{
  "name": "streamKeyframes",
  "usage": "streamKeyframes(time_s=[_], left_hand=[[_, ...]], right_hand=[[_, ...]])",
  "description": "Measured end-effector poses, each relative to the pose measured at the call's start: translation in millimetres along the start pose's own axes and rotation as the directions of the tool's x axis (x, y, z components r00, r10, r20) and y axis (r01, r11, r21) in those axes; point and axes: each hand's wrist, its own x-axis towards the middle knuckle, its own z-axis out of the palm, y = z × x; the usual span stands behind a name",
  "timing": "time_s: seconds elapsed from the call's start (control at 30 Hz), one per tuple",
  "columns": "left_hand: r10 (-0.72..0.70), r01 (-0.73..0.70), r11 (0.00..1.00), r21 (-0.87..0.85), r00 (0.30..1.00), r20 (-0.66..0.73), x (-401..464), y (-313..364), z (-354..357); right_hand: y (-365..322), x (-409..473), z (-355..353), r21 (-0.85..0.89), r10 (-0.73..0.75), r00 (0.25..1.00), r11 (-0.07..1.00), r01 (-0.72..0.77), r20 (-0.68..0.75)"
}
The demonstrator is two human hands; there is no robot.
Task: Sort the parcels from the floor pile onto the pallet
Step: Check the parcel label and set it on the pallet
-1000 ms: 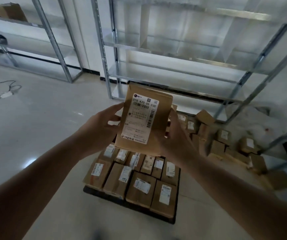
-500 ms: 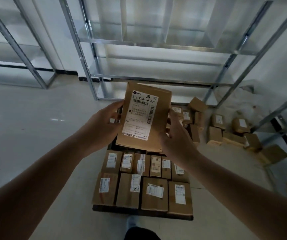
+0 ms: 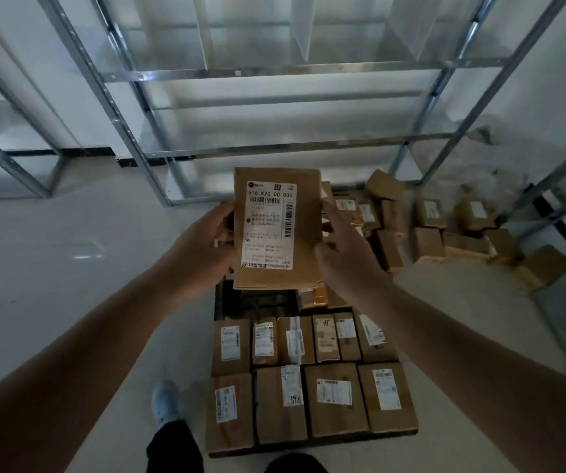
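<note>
The person is holding a labelled cardboard parcel (image 3: 276, 230) upright between both hands, its shipping label facing the camera: the left hand (image 3: 203, 245) is gripping the parcel's left edge with the thumb on the front face, and the right hand (image 3: 346, 254) is cupping the right edge and lower corner, fingers curled behind. The parcel is hanging in the air directly above the far part of the black pallet (image 3: 257, 302), where a bare dark patch of deck is showing just beyond the two rows of boxed parcels (image 3: 308, 370) already laid there label-up. Compared with a second ago, the pallet is now sitting square and close under the arms rather than skewed and further off, and the parcel has turned from a tilted pose to nearly straight, so the person appears to have stepped up and lined it up with the rows. A light shoe (image 3: 165, 402) is showing on the pale floor just left of the pallet's near corner. Beyond the pallet and to its right, the floor pile (image 3: 445, 230) of loose brown boxes is lying against the foot of the metal shelving (image 3: 274, 151), still holding a good many. By my judgement the parcel is about to be lowered into the bare patch, starting a third row, with much sorting left.
</note>
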Motion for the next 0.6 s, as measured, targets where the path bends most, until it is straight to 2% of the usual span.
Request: streamKeyframes(time_s=[0.23,0.37,0.47,0.6], left_hand=[[-0.076,0.09,0.992,-0.086,0.986,0.149,117.9,-88.9,-43.3],[-0.155,0.192,0.97,-0.152,0.962,0.224,191.7,-158.9,-51.0],[-0.213,0.256,0.952,-0.166,0.947,0.239,239.7,-220.8,-35.8],[-0.285,0.331,0.93,-0.162,0.924,0.253,294.8,-320.3,7.6]], right_hand=[[19.3,96.3,81.6,-0.024,0.149,0.984,0.988,-0.152,-0.095],[46.8,155.4,146.3,0.072,0.299,0.947,0.954,-0.292,-0.119],[88.6,196.4,195.2,0.107,0.394,0.909,0.918,-0.382,-0.136],[186.4,236.0,259.8,0.13,0.487,0.864,0.872,-0.472,-0.131]])
